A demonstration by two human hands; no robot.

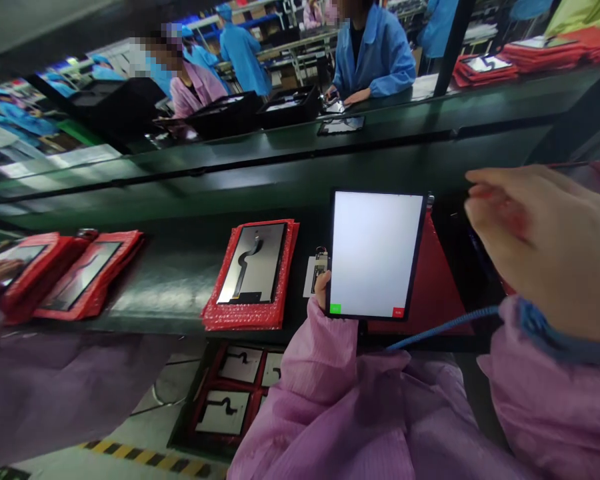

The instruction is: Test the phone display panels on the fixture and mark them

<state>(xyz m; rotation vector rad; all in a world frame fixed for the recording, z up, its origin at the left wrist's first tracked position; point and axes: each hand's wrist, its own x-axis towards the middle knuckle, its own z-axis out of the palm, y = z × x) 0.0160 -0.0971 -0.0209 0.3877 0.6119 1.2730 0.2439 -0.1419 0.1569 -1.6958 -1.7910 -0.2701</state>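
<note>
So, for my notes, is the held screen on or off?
On: the screen in the left hand glows white, a green box and red box at its lower corners.

The left hand [322, 289] grips, mostly hidden, by the near edge of the desk [167, 273]; the right hand [550, 237] hangs raised, fingers loosely curled.

The lit screen [377, 255] hides most of the left hand [322, 289].
</note>
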